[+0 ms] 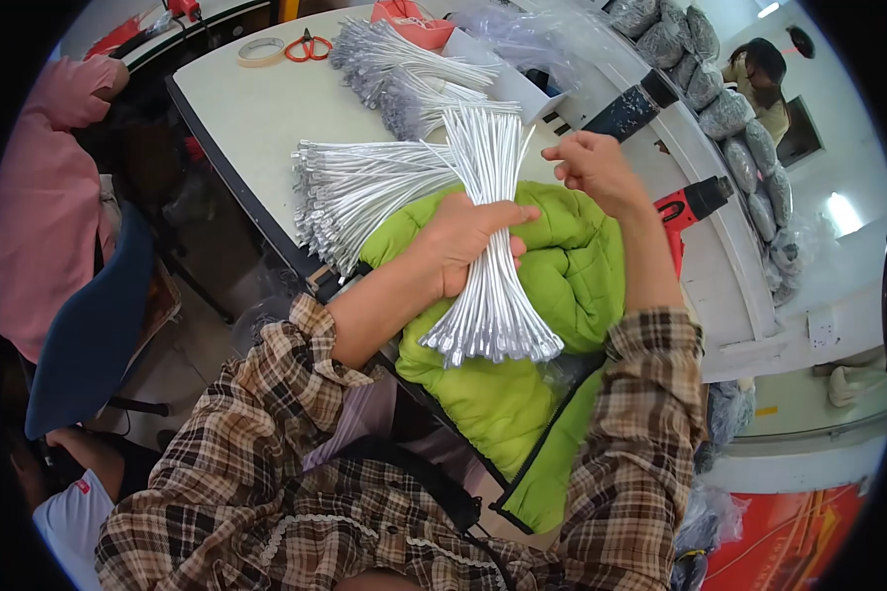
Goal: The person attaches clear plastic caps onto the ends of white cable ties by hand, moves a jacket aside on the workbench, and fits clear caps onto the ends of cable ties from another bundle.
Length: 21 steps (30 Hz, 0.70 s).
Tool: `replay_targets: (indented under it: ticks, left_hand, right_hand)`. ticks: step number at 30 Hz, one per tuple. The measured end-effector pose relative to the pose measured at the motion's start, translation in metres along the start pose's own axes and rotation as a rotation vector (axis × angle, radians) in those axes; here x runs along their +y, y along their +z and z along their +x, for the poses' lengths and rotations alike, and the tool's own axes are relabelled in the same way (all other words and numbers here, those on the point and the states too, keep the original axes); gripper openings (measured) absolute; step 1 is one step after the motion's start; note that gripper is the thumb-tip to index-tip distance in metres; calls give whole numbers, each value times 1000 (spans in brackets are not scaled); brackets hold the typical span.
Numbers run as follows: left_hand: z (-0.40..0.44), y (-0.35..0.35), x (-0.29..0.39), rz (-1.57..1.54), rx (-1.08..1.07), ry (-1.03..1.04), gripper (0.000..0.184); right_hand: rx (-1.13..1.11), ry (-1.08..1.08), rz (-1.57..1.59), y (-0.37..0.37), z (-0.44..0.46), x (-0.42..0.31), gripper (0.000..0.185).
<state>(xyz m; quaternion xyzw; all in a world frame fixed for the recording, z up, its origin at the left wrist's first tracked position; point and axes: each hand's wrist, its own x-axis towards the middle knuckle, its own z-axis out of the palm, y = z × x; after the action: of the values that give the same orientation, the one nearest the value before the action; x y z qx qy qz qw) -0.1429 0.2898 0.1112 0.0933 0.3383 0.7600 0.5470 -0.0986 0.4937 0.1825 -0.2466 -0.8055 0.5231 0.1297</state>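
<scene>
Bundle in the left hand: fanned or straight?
Fanned at both ends, narrow at the middle: the left hand grips the bundle of white strands around its waist, and they spread above and below.

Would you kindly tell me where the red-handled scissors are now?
In the head view's upper left, the red-handled scissors lie on the table, just right of the tape roll.

I log: bright, even view; glare from oblong white lamp (844, 214), far right; shadowed grey tiled floor (189, 362), left; fisheye-bowed edges, black corners.
</scene>
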Motion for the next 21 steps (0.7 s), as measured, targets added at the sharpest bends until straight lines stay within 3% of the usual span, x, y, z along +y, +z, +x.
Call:
replay_targets:
  ticks: [6, 11, 16, 18, 20, 21]
  left_hand:
    - [-17, 14, 6, -93, -101, 148, 26]
    - [-74, 33, 20, 132, -338, 182, 17]
    - [-116, 30, 16, -142, -479, 54, 15]
    - [-130, 23, 19, -213, -495, 11, 15]
    - [-142, 16, 23, -121, -508, 98, 16]
    - [-147, 14, 25, -115, -505, 104, 16]
  right_hand:
    - [-176, -25, -35, 7, -111, -68, 4]
    - [-234, -71, -41, 15, -170, -88, 4]
    - [-253, -42, 110, 12, -210, -84, 5]
    - [-414, -104, -136, 8, -223, -79, 4]
    - [-580, -171, -391, 5, -234, -74, 3]
    - [-514, -330, -197, 4, -237, -61, 9]
